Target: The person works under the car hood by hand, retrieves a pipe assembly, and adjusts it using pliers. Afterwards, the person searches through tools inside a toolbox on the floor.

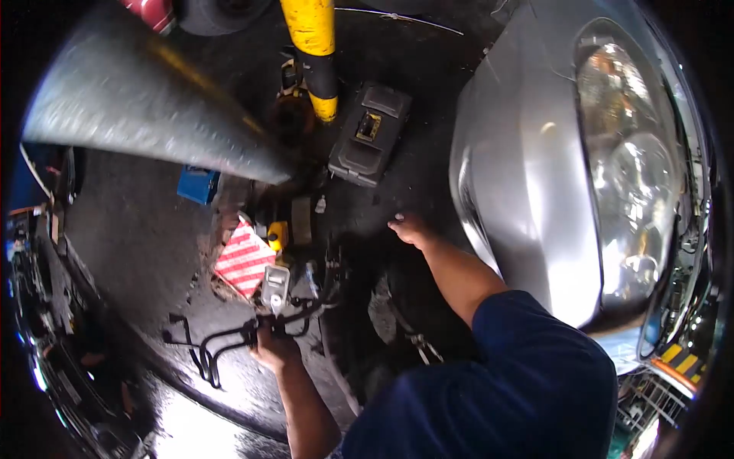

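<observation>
My left hand (275, 348) is closed around a black hose assembly (222, 335), whose bent pipes reach out to the left and up to the right. A grey box-shaped part (275, 284) with a pale round end is just above that hand. My right hand (407, 230) is stretched forward over the dark floor, beside the silver car bumper; its fingers look curled, and a small pale spot shows at the fingertips, too small to name. A red and white striped box (246, 258) lies beyond my left hand, with a yellow object (277, 236) beside it.
A black toolbox (371, 134) stands on the floor ahead, near a yellow and black post (312, 53). A thick grey column (153, 107) crosses the upper left. A blue box (198, 184) is below it. The silver car front (527, 168) with its headlight (627, 168) fills the right.
</observation>
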Demonstrator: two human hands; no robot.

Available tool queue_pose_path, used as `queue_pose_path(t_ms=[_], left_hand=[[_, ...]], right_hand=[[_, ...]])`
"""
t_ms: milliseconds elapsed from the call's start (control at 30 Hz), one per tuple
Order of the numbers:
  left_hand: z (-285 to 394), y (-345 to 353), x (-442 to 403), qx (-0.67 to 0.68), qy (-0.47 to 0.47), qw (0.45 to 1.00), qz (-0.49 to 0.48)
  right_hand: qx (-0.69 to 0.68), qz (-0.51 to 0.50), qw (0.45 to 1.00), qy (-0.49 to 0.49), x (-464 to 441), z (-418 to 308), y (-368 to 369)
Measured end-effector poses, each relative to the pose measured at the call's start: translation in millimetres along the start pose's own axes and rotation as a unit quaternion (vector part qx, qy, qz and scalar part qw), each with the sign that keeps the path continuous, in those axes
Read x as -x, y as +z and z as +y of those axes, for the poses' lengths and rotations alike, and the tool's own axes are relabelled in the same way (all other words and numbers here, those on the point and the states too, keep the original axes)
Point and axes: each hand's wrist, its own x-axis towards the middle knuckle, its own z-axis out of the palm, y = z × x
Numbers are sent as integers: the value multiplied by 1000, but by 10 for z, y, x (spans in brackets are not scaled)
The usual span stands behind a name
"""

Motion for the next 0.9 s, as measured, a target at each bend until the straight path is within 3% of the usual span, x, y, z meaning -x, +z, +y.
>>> queue_pose_path(t_ms=[33,100,133,167,200,233,300,400,500,600,633,667,700,733,767,800,833,900], left_hand=[[-34,93,-120,90,-78,993,7],[80,361,-209,42,-74,996,38],[78,436,-278,-230,16,972,-46],[75,511,-346,-471,138,868,-74],[-231,398,-400,-496,178,845,-84],[-636,245,-564,-474,235,843,-100],[-825,383,-593,-429,164,886,-62],[-1164,441,-680,-274,67,959,-22],[-1459,415,-813,-114,28,993,0],[-1063,766,-806,-202,21,979,-12],[-976,896,-783,-37,-66,997,30],[-914,912,-761,120,-156,978,69],[-1015,832,-833,-97,-29,995,0],[-1114,755,-903,-304,114,946,-9],[-1048,807,-954,-324,118,939,-15],[-1122,784,-985,-27,-31,998,-42],[-1196,759,-1015,272,-172,947,22],[-1062,872,-1042,293,-175,940,22]], right_hand=[[-35,5,999,26,-353,46,134],[-53,-4,997,47,-860,-37,256],[-83,-33,994,61,-1087,-88,261],[-111,-64,989,76,-1317,-103,282],[-140,-95,981,92,-1512,-117,322],[-154,-26,978,135,-1696,-104,428],[-175,115,954,215,-2093,-70,663],[-391,48,912,117,-2531,91,744],[-491,10,840,230,-2915,18,853],[-573,60,814,78,-2816,66,943],[-546,103,828,68,-2613,-77,822],[-516,146,842,61,-2379,-257,660],[-483,189,853,56,-2136,-449,483],[-395,203,894,53,-2084,-534,471],[-302,219,926,53,-2034,-613,467],[-195,246,949,12,-1952,-652,530],[-222,207,953,-5,-1784,-755,427],[-210,182,959,-48,-1740,-875,426]])
